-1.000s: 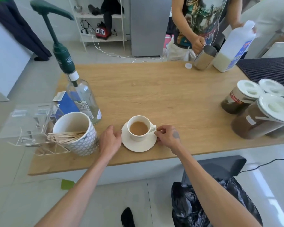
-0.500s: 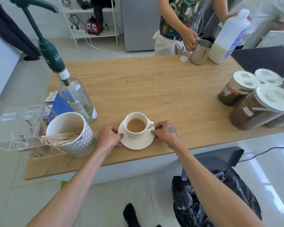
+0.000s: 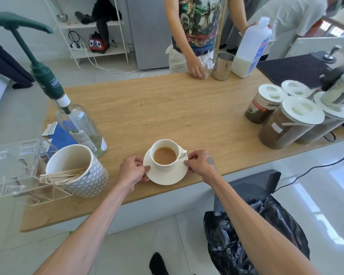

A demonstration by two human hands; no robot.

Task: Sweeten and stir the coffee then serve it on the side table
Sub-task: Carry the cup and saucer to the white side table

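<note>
A white cup [image 3: 165, 154] of light brown coffee stands on a white saucer [image 3: 168, 178] near the front edge of the wooden counter [image 3: 167, 114]. My left hand [image 3: 132, 168] pinches the saucer's left rim. My right hand [image 3: 200, 162] pinches its right rim, just below the cup's handle. Whether the saucer rests on the counter or is just off it, I cannot tell.
Left of the saucer stand a patterned mug of wooden stir sticks [image 3: 77, 171], a syrup bottle with a green pump [image 3: 81, 126] and a clear acrylic holder [image 3: 14, 167]. Lidded jars [image 3: 286, 124] crowd the right. Another person [image 3: 193, 34] stands opposite by a steel pitcher [image 3: 221, 65] and milk bottle [image 3: 250, 50]. A black-bagged bin [image 3: 252, 233] sits below right.
Both my hands closed in from beside the saucer and took hold of its rim. The person opposite stood the milk bottle upright and moved a hand to the cap on the counter.
</note>
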